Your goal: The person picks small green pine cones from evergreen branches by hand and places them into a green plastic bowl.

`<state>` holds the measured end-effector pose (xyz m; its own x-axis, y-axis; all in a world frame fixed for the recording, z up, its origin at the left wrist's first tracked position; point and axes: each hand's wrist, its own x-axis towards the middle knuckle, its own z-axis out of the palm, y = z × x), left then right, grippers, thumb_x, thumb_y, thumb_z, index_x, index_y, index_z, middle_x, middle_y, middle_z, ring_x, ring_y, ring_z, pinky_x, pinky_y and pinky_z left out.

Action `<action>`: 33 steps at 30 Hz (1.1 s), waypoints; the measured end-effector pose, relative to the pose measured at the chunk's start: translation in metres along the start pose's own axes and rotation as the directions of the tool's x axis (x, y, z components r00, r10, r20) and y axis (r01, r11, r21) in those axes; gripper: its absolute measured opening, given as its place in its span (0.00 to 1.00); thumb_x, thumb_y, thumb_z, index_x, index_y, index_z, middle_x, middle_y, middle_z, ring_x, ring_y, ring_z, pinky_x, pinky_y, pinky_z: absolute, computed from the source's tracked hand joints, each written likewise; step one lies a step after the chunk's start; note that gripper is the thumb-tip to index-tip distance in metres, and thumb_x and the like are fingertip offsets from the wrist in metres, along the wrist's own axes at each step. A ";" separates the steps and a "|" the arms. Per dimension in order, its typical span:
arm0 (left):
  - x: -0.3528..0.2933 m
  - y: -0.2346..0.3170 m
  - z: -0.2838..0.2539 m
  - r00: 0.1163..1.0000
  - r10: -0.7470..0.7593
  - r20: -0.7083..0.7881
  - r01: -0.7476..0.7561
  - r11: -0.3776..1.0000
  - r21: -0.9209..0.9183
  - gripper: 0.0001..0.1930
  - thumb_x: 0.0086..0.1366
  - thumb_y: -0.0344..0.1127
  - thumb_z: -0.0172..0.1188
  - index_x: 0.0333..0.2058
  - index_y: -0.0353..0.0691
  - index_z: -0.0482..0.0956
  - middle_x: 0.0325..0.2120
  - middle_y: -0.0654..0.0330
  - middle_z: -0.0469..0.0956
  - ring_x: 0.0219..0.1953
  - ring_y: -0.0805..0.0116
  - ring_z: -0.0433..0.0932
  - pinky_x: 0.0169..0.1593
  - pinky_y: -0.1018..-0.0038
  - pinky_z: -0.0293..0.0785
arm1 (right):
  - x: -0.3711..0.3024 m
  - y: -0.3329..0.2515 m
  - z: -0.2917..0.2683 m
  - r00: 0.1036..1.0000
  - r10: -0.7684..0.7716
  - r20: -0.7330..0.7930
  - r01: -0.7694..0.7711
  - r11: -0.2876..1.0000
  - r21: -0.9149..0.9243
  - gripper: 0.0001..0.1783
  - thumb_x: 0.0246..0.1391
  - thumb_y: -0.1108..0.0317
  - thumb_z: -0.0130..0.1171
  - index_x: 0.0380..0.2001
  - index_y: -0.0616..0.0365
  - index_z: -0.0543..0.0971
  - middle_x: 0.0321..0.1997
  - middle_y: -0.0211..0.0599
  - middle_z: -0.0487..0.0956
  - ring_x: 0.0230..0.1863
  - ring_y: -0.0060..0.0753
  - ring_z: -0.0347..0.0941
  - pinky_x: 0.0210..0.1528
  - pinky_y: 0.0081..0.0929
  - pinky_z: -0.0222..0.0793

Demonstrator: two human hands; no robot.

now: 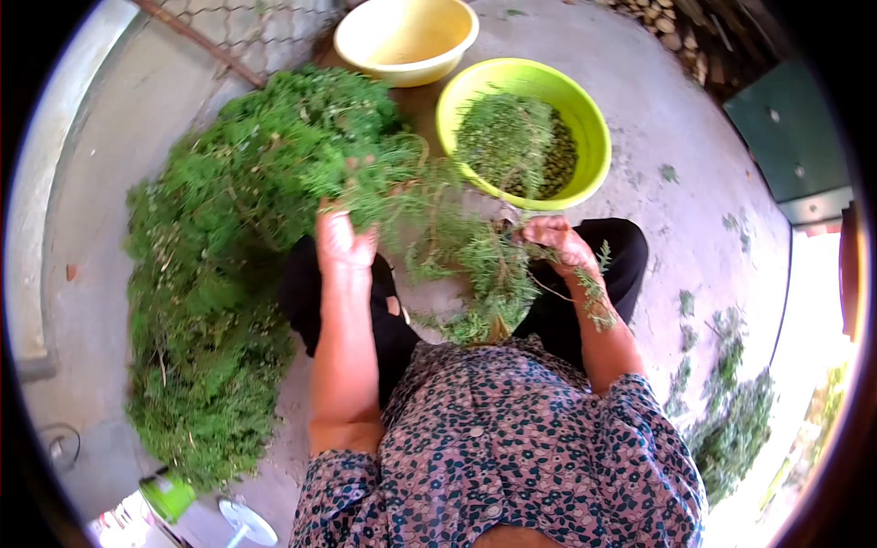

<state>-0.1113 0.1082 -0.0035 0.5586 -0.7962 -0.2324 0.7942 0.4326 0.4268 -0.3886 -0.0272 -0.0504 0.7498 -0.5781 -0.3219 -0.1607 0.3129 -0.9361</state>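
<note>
Closest to the camera: flowery blouse (512, 447), blue and pink, across the lower middle. Two bare forearms coming up out of its sleeves. Black trousers (402, 329) just past it, knees spread on the grey concrete floor (676, 119).

Left hand (343, 242) up at the near edge of the big green herb pile (237, 256), fingers open and spread, pushed into the feathery sprigs. Touching the greens, not closed around any one stem.

Right hand (559, 242) just below the lime green bowl (523, 131), fingers curled tight around a bunch of sprigs (484, 274). Bunch hanging down between both knees, a few thin stems trailing along the right wrist.

Big pile spread over the left half of the floor, from near the yellow bowl (406, 36) down to the lower left corner. Lime green bowl partly full of picked green bits, just beside the yellow bowl, rims almost touching. Yellow bowl at the top edge, pale inside.

Loose green scraps (731, 420) scattered along the right side of the floor, thicker toward the lower right. Small green cup (167, 496) and white round stand (245, 522) at the bottom left corner. Wire fence (256, 27) at the top left.
</note>
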 end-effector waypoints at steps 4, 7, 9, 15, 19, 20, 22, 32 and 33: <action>-0.002 0.008 -0.001 0.935 0.313 -0.164 -0.058 0.593 0.803 0.18 0.55 0.30 0.55 0.46 0.35 0.70 0.39 0.57 0.74 0.37 0.68 0.74 0.41 0.70 0.70 | -0.007 -0.004 -0.002 0.984 0.090 -0.152 -0.072 0.990 0.120 0.08 0.47 0.64 0.55 0.26 0.59 0.76 0.16 0.25 0.70 0.17 0.17 0.63 0.19 0.16 0.59; 0.006 0.028 -0.052 0.973 0.177 -0.146 0.003 0.627 0.779 0.19 0.56 0.33 0.56 0.47 0.35 0.68 0.42 0.52 0.73 0.42 0.62 0.73 0.46 0.70 0.69 | 0.001 -0.012 0.006 0.999 0.039 -0.035 -0.043 0.993 -0.111 0.08 0.48 0.66 0.53 0.25 0.59 0.75 0.16 0.26 0.69 0.16 0.18 0.63 0.17 0.17 0.59; 0.011 0.031 -0.074 0.981 0.098 -0.165 0.070 0.620 0.781 0.20 0.57 0.34 0.55 0.48 0.35 0.68 0.42 0.53 0.73 0.42 0.63 0.74 0.46 0.70 0.68 | -0.004 -0.033 0.013 0.993 0.115 -0.036 -0.119 0.985 -0.126 0.10 0.46 0.65 0.54 0.25 0.61 0.74 0.19 0.29 0.71 0.15 0.20 0.64 0.16 0.18 0.60; 0.012 0.016 -0.058 0.974 -0.075 -0.212 0.222 0.463 0.858 0.20 0.58 0.38 0.55 0.48 0.37 0.67 0.39 0.59 0.74 0.39 0.68 0.74 0.42 0.74 0.68 | -0.078 -0.038 -0.125 0.841 -0.039 -0.540 0.209 0.944 0.257 0.11 0.48 0.70 0.51 0.36 0.60 0.75 0.20 0.28 0.70 0.21 0.19 0.65 0.21 0.19 0.63; 0.020 -0.007 -0.069 0.980 -0.141 -0.143 0.195 0.507 0.840 0.20 0.58 0.37 0.54 0.48 0.37 0.67 0.38 0.59 0.74 0.38 0.69 0.73 0.42 0.74 0.68 | -0.329 -0.059 -0.331 -0.168 -0.211 -0.963 0.003 0.977 -0.214 0.16 0.51 0.56 0.46 0.33 0.56 0.76 0.27 0.31 0.73 0.27 0.25 0.66 0.30 0.25 0.62; 0.018 0.006 -0.070 0.985 -0.087 -0.150 0.173 0.499 0.849 0.20 0.58 0.37 0.54 0.48 0.37 0.67 0.38 0.59 0.74 0.38 0.69 0.73 0.42 0.74 0.68 | -0.370 -0.086 -0.305 -0.247 -0.509 -0.824 0.006 0.850 -0.527 0.21 0.50 0.49 0.48 0.37 0.54 0.76 0.35 0.35 0.75 0.39 0.27 0.68 0.40 0.30 0.62; 0.023 -0.010 -0.081 0.986 -0.107 -0.130 0.167 0.529 0.832 0.20 0.57 0.37 0.55 0.48 0.38 0.67 0.38 0.59 0.74 0.38 0.69 0.74 0.43 0.74 0.68 | -0.500 -0.114 -0.357 -0.605 -0.409 -0.683 0.186 0.762 -0.621 0.20 0.56 0.58 0.40 0.43 0.61 0.70 0.42 0.35 0.71 0.46 0.30 0.64 0.51 0.17 0.56; -0.012 -0.035 -0.036 0.987 -0.157 0.047 0.058 0.601 0.797 0.15 0.54 0.30 0.55 0.41 0.33 0.73 0.33 0.61 0.76 0.33 0.76 0.73 0.36 0.82 0.69 | -0.231 0.012 -0.312 0.112 -0.109 -0.988 0.624 0.781 -0.015 0.10 0.51 0.70 0.52 0.35 0.65 0.70 0.31 0.38 0.73 0.32 0.35 0.72 0.35 0.31 0.71; -0.012 -0.036 -0.038 0.970 -0.194 0.144 0.004 0.609 0.793 0.14 0.53 0.30 0.56 0.39 0.33 0.74 0.32 0.62 0.76 0.32 0.77 0.73 0.35 0.81 0.69 | -0.188 0.023 -0.296 0.277 -0.134 -0.951 0.639 0.766 0.079 0.09 0.52 0.72 0.50 0.36 0.64 0.71 0.29 0.38 0.74 0.31 0.35 0.72 0.35 0.32 0.71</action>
<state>-0.1378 0.1185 -0.0489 0.3533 -0.9175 -0.1829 0.2959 -0.0758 0.9522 -0.7231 -0.1345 -0.0536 -0.3812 -0.9192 -0.0990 0.4063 -0.0704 -0.9110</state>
